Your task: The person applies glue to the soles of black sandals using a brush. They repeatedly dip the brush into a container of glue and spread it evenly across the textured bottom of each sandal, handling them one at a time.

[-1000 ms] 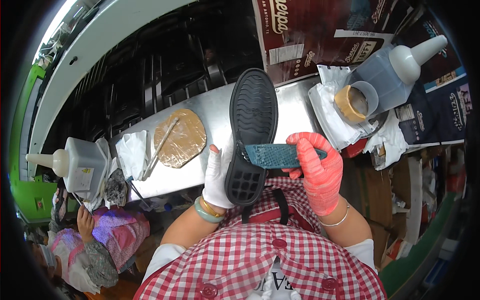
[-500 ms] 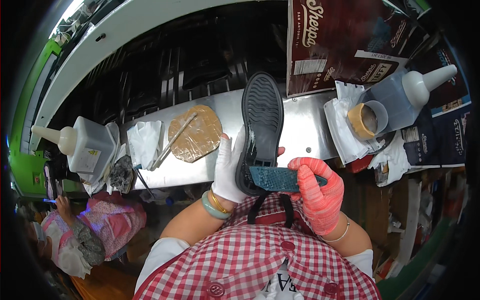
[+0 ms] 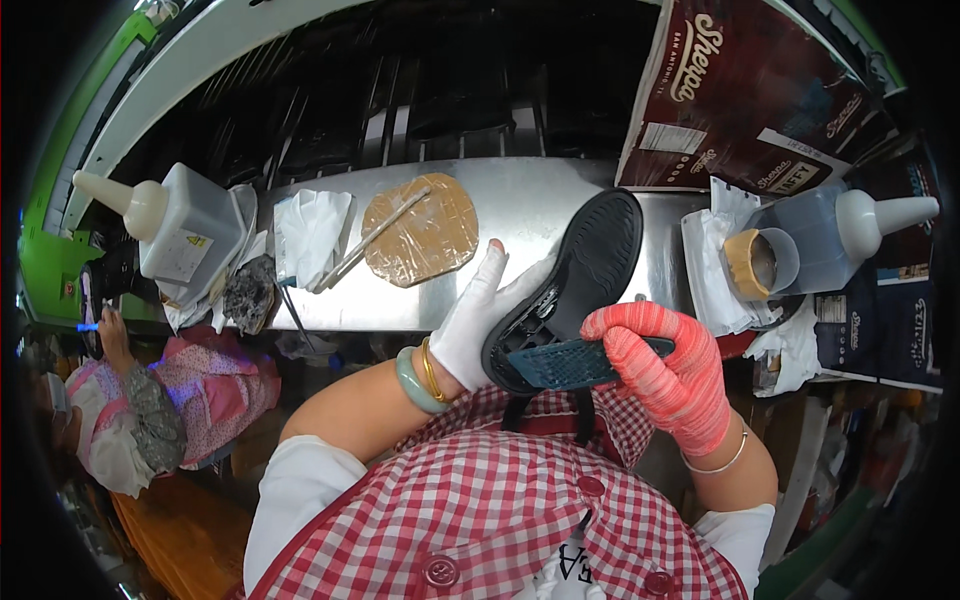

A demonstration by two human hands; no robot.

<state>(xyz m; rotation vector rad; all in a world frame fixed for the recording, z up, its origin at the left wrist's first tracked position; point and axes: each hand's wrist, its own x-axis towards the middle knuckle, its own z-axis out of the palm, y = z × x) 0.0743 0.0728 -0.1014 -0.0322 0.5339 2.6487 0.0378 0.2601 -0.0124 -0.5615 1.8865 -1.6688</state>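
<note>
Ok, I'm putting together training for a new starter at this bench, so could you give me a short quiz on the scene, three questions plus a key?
1. Multiple choice: what does the right hand hold?
A) a squeeze bottle
B) a blue-green textured strip
C) a thin stick
2. True or false: the black sole lies flat, with no hand holding it.
3. Fill in the blank: a thin stick lies across a ... disc on the metal bench.

Key:
1. B, a blue-green textured strip.
2. False: the white-gloved left hand holds the black sole.
3. Brown.
</note>
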